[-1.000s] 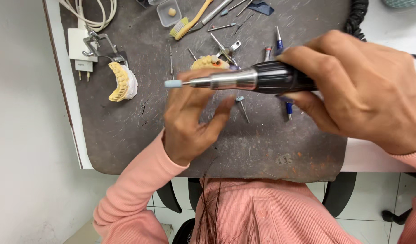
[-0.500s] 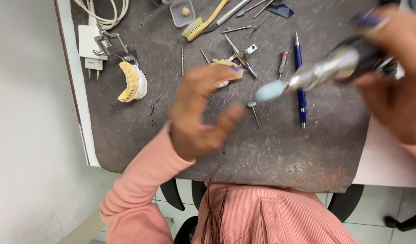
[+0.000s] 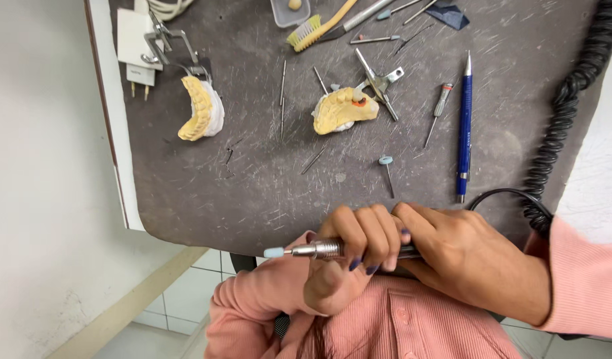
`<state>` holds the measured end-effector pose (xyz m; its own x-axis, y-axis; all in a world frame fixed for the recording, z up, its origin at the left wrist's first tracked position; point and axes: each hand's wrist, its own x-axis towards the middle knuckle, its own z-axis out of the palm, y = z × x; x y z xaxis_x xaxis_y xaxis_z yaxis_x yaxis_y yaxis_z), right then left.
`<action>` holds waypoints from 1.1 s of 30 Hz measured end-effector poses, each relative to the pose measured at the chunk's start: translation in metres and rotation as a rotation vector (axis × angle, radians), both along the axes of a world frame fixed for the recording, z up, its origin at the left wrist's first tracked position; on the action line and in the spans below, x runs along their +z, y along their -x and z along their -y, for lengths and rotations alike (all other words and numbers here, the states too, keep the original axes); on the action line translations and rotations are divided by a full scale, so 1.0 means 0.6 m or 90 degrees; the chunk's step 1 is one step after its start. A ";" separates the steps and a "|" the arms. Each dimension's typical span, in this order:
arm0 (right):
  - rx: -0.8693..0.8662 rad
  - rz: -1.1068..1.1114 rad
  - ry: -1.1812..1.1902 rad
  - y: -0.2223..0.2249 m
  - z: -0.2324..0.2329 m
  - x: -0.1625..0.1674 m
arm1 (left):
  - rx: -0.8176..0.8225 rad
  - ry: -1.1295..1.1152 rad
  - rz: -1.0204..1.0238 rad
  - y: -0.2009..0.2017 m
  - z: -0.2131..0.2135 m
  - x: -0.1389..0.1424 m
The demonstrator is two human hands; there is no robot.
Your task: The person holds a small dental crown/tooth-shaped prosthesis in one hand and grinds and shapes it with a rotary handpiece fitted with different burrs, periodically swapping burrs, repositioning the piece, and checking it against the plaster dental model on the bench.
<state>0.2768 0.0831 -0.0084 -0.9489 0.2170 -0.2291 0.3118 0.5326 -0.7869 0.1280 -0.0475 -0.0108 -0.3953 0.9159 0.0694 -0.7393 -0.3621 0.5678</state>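
Both my hands hold a rotary handpiece [image 3: 319, 249] close to my chest, at the near edge of the dark mat [image 3: 206, 199]. My left hand [image 3: 352, 262] wraps its fingers over the metal front part. My right hand [image 3: 465, 259] grips the black body behind it. The small pale blue bur [image 3: 274, 252] at the tip points left. A yellow dental model [image 3: 344, 110] with an orange spot lies on the mat, apart from both hands.
A second yellow cast on a white base [image 3: 201, 110] lies at the left. A blue pen [image 3: 464, 126], a loose bur [image 3: 386, 163], thin metal tools [image 3: 379, 83] and a yellow toothbrush [image 3: 316, 26] are scattered on the mat. A coiled black cord [image 3: 565, 113] runs along the right.
Both hands dropped from over the mat toward my body. My left hand let go of the yellow model, which now lies on the mat, and took hold of the handpiece's front.
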 end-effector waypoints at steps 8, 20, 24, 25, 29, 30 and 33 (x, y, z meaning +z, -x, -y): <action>0.049 0.153 0.449 0.025 0.006 0.002 | -0.135 -0.008 0.107 0.017 0.016 -0.043; 0.061 0.287 0.830 0.032 -0.005 -0.013 | 0.080 0.106 0.112 0.014 0.018 -0.041; 0.098 0.297 0.809 0.035 -0.001 -0.013 | 0.190 0.069 0.058 0.051 0.013 -0.053; 0.119 0.302 0.803 0.035 0.000 -0.013 | 0.238 0.050 0.061 0.068 0.014 -0.054; 0.188 0.230 0.807 0.034 0.000 -0.019 | 0.367 0.223 -0.264 0.136 0.035 -0.028; 0.219 0.170 0.797 0.034 -0.001 -0.019 | 0.363 0.289 -0.413 0.141 0.035 -0.021; 0.276 0.111 0.776 0.036 -0.006 -0.018 | 0.143 0.456 -0.834 0.129 0.025 -0.005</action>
<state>0.2552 0.0866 -0.0194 -0.8270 -0.5303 -0.1867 0.4419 -0.4077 -0.7991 0.0505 -0.0623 -0.0139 -0.5423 0.8386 0.0519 0.4472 0.2358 0.8628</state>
